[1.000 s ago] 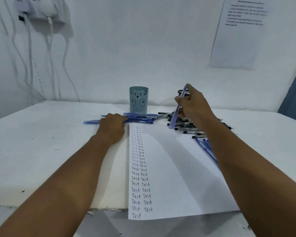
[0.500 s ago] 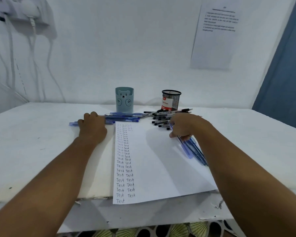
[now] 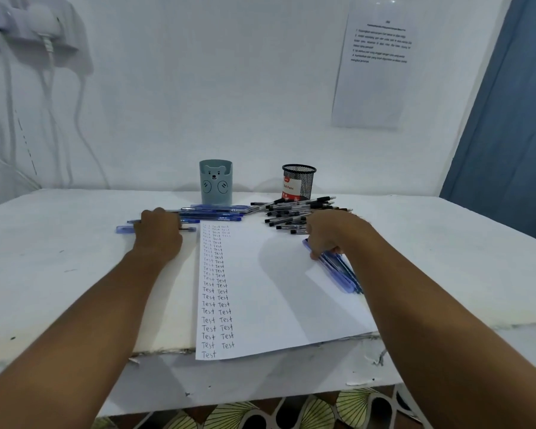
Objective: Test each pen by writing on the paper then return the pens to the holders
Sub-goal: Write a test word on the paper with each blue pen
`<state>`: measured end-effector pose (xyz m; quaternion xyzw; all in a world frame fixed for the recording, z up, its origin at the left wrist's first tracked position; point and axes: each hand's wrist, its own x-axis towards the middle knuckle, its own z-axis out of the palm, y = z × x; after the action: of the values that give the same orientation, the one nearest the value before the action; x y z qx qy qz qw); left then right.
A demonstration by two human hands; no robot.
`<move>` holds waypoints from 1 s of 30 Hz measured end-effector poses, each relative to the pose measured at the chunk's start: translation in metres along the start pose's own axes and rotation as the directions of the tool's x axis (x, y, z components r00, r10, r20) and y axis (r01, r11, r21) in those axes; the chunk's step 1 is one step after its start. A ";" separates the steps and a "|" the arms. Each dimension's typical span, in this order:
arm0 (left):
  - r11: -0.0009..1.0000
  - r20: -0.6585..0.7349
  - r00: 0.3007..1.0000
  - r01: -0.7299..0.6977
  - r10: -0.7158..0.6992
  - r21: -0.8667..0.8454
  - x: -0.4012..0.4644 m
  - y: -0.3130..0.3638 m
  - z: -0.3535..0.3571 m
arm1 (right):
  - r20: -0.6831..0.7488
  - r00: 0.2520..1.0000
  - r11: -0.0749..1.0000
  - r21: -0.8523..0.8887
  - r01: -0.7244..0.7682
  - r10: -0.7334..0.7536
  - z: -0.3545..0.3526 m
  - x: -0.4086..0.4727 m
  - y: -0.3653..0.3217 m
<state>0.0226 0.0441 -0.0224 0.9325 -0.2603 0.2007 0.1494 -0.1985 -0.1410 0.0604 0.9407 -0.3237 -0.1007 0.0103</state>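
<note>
The left hand (image 3: 158,235) is resting knuckles-up on the white table (image 3: 59,258) just left of the paper (image 3: 270,292), its fingers curling over the loose blue pens (image 3: 211,213) lying there; whether it is actually gripping one cannot be told from this angle. The right hand (image 3: 328,232) is lying on the right part of the sheet, fingers bending down onto a bundle of blue pens (image 3: 334,269) that is angling toward the near right edge of the paper, but the grip itself is hidden under the hand. The paper is showing columns of the handwritten word "Test" down its left side. Black pens (image 3: 294,212) are lying in a heap just beyond the right hand, in front of the black mesh holder (image 3: 298,181). The teal bear holder (image 3: 215,182) is standing upright behind the loose blue pens, near the wall.
</note>
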 end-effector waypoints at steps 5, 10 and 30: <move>0.999 -0.035 0.999 -0.017 0.016 -0.035 -0.001 0.001 0.002 | 0.051 0.998 0.997 -0.062 -0.038 0.041 0.001 0.006 -0.001; 0.983 -0.103 0.989 -0.118 0.104 -0.143 -0.003 0.006 -0.001 | 0.072 0.997 0.994 -0.103 -0.023 0.031 0.000 0.003 -0.006; 0.900 -0.279 0.936 -0.301 0.216 -0.314 -0.003 0.007 -0.008 | -0.176 0.978 0.967 0.244 -0.069 0.114 0.022 0.030 -0.041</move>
<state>0.0144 0.0429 -0.0150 0.8167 -0.3946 0.2790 0.3154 -0.1552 -0.1260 0.0295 0.9246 -0.3741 0.0288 -0.0665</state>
